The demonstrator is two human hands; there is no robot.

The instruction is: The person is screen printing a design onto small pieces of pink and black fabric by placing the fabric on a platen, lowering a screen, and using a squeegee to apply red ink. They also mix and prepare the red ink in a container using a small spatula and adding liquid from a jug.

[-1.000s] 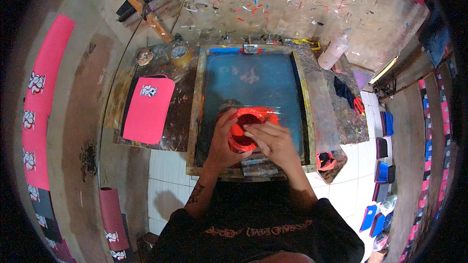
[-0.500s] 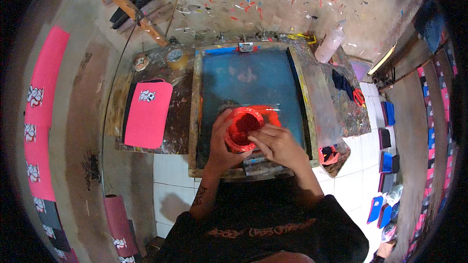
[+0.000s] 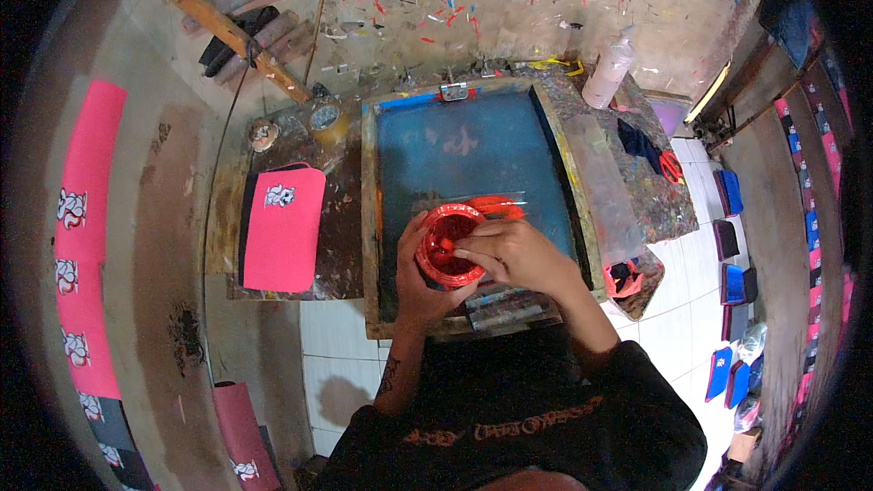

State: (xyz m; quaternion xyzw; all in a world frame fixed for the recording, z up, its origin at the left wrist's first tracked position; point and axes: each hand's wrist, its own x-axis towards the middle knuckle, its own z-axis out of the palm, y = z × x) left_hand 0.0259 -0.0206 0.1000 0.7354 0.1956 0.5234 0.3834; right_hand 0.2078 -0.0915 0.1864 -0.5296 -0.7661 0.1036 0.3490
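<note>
My left hand [image 3: 416, 282] is wrapped round a red tub [image 3: 451, 207] of red ink, held over the lower part of a blue mesh screen [image 3: 459, 150] in a wooden frame. My right hand [image 3: 500, 255] has its fingers closed at the tub's mouth, with a small red-coated tip below the fingertips; what they grip is too hidden to name. A band of red ink [image 3: 498, 203] lies on the screen behind the tub, along a clear strip.
Pink printed panels [image 3: 280, 227] lie on the worktable's left, near a tape roll [image 3: 326, 116]. A pale bottle [image 3: 607, 73], dark cloth [image 3: 638, 145] and red scissors [image 3: 671, 166] are on the right. Printed pieces hang along both walls; blue-and-black pieces [image 3: 727, 191] stand on the right-hand floor.
My right fingers have shifted within the tub's mouth, and a red tip now shows under them. The tub stays in my left hand. The whole view has turned slightly.
</note>
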